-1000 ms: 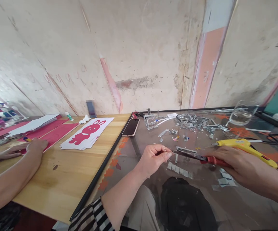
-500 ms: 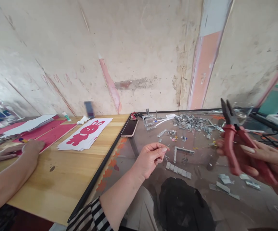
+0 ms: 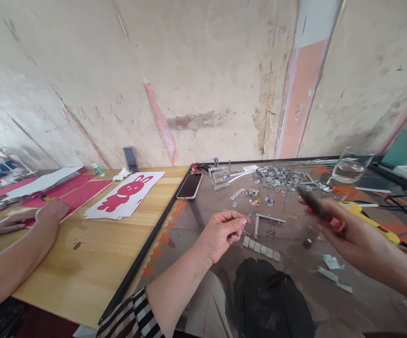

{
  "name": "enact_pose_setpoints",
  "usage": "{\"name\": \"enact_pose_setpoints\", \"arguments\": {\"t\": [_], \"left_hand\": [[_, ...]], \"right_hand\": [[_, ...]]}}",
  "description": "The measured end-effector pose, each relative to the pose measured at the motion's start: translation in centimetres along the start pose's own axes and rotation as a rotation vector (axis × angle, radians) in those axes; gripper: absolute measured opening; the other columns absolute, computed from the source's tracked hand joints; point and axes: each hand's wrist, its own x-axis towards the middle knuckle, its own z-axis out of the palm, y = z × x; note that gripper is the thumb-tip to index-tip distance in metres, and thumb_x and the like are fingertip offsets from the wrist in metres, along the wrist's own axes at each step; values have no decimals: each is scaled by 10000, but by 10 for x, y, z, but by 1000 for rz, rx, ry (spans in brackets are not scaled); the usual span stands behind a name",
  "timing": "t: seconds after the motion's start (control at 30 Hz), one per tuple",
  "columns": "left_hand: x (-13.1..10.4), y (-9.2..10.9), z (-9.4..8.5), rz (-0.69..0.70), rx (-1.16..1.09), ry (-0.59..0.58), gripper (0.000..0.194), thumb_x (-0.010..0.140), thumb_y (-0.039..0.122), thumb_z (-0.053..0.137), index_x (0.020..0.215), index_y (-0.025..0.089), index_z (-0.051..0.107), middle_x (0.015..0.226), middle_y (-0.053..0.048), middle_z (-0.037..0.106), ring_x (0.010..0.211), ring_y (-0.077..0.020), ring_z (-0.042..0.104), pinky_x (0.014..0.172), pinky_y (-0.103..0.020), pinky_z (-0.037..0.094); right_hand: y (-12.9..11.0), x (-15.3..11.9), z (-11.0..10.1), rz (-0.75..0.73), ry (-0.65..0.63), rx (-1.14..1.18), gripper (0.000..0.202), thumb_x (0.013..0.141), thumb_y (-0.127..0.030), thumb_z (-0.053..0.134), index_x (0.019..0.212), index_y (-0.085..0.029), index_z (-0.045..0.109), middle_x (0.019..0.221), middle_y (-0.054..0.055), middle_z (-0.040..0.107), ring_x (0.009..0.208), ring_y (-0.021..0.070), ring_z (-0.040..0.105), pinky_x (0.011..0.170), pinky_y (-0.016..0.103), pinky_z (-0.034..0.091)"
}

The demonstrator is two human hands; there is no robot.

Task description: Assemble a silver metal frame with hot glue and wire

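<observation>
L hand has thumb & finger pinched on a thin strand, just beside L-shaped grey frame & strip of grey tiles on table; R hand grips blurred pliers, tips well apart fr. strand, nr yellow glue gun. Faint red scrawl on wall resembles a row of a's; print on white-&-green tube too small to read.

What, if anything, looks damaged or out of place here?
The stained wall looks damaged, with a scuffed brownish patch above the phone. A dark mark on the wooden table also stands out, possibly a stain or knot. The grey pieces lie jumbled, though perhaps only as loose material.
</observation>
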Motion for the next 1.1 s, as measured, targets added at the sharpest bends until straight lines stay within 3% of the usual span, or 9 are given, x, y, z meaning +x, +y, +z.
{"name": "enact_pose_setpoints", "arguments": {"t": [0.1,0.3,0.57,0.7,1.1], "left_hand": [[-1,0,1,-6,-8,-10,136,645,236,704,678,119,643,512,29,449,451,-33,313,474,-236,135],[-4,1,3,-49,13,-70,121,661,219,691,695,109,654,544,7,506,454,-33,330,474,-234,149],[-6,-3,5,-152,15,-90,133,624,217,715,661,109,647,628,-28,586,448,-26,345,464,-227,156],[-6,-7,4,-201,-29,-158,125,614,193,719,663,103,647,660,-48,605,432,-22,354,455,-223,154],[-8,-10,8,-319,-145,-222,98,588,153,720,643,95,663,549,-30,549,409,-25,322,439,-219,127]], "right_hand": [[12,2,2,-154,64,-331,427,719,-127,411,1126,-209,512,1040,104,539,931,257,540,711,386,499],[13,3,-10,-193,187,-608,366,728,-192,489,1092,-198,532,1069,130,509,967,302,471,718,399,470],[-1,3,-11,-292,216,-672,341,748,-202,486,1082,-166,544,1018,133,511,952,290,480,792,401,445],[0,4,-10,-310,223,-709,335,748,-194,492,1077,-171,557,1004,125,520,942,282,487,801,388,438],[-1,5,-8,-337,179,-734,290,741,-208,509,1016,-197,600,954,111,529,862,265,486,703,358,443]]}}
